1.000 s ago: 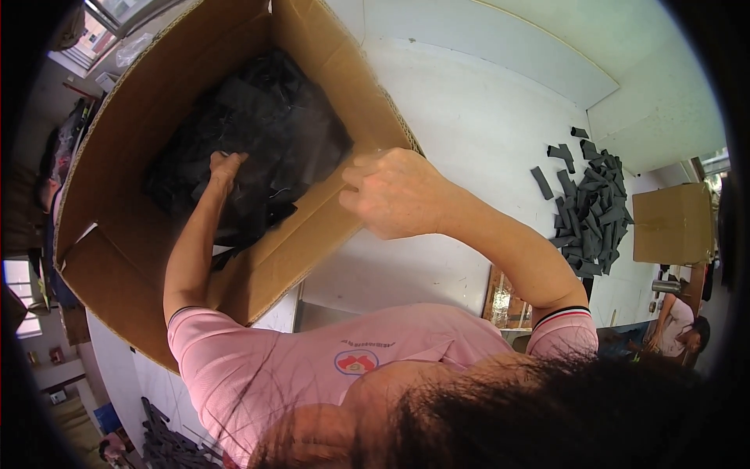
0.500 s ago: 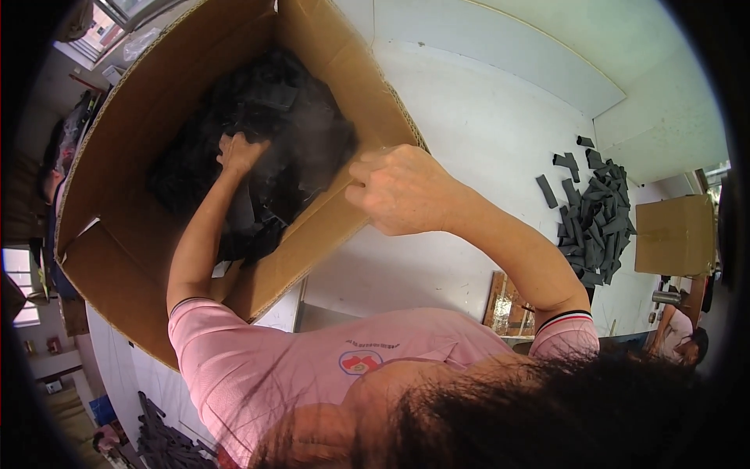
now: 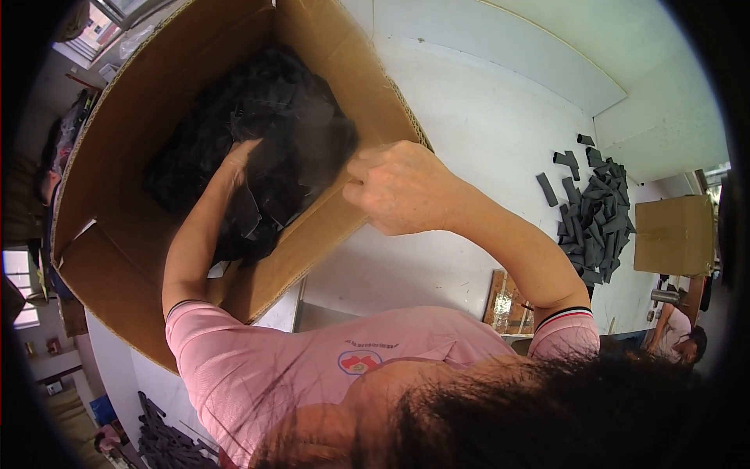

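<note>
A large open cardboard box [image 3: 383, 102] stands tilted before me, holding a heap of black cloth-like pieces [image 3: 285, 168]. Deep inside it, my left hand [image 3: 241, 156] reaches into the heap; the pieces cover its fingers, so its grip is hidden. My right hand [image 3: 398, 187] is closed at the near right corner of the box, its fingers curled over the rim. To the right, a pile of short dark grey fabric tubes [image 3: 598, 219] lies on the white table [image 3: 484, 117], with a few loose ones beside it.
A smaller closed cardboard box [image 3: 673, 236] stands beyond the pile at the far right. A brown board [image 3: 508, 305] lies by my right elbow. More dark strips [image 3: 168, 438] lie at the lower left. Another person [image 3: 676, 336] is at the right edge.
My left hand has sunk deeper into the black pieces, its fingers now covered, and the pieces around it have shifted. My right hand has stayed at the box rim.
</note>
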`<action>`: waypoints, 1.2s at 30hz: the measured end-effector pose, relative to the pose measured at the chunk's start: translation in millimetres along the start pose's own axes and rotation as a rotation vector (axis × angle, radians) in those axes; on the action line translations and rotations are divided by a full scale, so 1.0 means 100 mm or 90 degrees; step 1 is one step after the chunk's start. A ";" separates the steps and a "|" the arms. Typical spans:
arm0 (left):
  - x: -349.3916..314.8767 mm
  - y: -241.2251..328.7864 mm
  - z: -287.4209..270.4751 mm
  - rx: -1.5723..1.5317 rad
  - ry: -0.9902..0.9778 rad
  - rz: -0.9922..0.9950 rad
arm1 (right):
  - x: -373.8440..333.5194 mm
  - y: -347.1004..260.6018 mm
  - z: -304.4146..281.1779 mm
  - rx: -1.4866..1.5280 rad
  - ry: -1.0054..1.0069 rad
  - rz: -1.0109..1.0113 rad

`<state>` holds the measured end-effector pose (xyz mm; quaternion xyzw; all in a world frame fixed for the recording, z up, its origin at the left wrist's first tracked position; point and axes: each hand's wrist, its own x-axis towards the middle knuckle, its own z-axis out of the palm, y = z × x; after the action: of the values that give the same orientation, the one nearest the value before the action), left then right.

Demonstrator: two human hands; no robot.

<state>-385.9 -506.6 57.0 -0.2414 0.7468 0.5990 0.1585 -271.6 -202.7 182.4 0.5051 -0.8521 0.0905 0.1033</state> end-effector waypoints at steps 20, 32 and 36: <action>0.18 -0.13 0.15 -0.055 -0.031 0.047 | 0.05 0.00 -0.06 0.012 0.010 0.001; -0.23 -0.60 0.13 -0.076 -0.078 0.085 | 0.03 0.11 -0.03 0.014 0.007 0.002; 0.17 -0.35 -0.03 -0.078 -0.084 0.100 | 0.06 0.10 -0.01 0.011 0.014 -0.006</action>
<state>-380.1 -518.7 20.2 -0.1513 0.7135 0.6685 0.1451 -283.3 -202.9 184.8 0.5091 -0.8476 0.1032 0.1085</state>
